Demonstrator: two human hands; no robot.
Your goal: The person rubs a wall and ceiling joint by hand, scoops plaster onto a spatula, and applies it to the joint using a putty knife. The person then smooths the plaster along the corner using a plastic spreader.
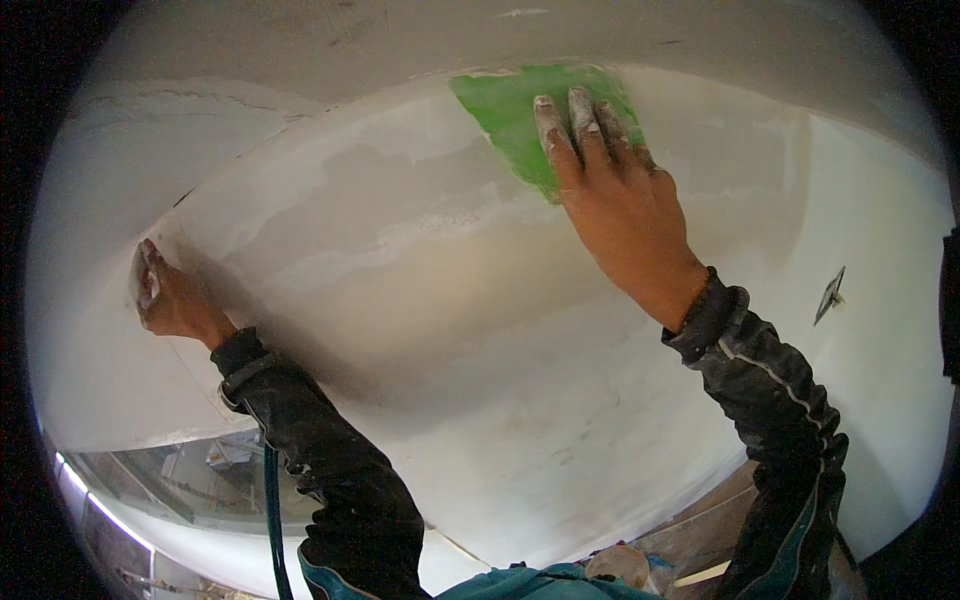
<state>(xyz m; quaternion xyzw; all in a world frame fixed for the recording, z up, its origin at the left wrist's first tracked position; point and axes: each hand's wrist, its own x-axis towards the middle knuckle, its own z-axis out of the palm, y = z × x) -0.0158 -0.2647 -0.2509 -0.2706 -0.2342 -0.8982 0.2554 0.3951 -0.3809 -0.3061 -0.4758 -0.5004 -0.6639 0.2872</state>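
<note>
My right hand [628, 210] lies flat against a green patch [510, 120] with uneven edges at the top of the pale curved panel [500, 370]. Its fingers are spread and dusted white; the thumb is hidden. Whether the green is a loose sheet or part of the surface, I cannot make out. Over at the far left, my left hand [175, 295] rests against the panel with its fingers curled in. White dust marks it, and what it holds, if anything, does not show.
A grey surface [400, 40] runs above the panel's seam. At right, a small metal fitting [830, 295] sticks out. A window pane [190, 480] lies at lower left, with a dark green hose [275, 520] hanging beside my left sleeve. Below stands a round container [618, 565].
</note>
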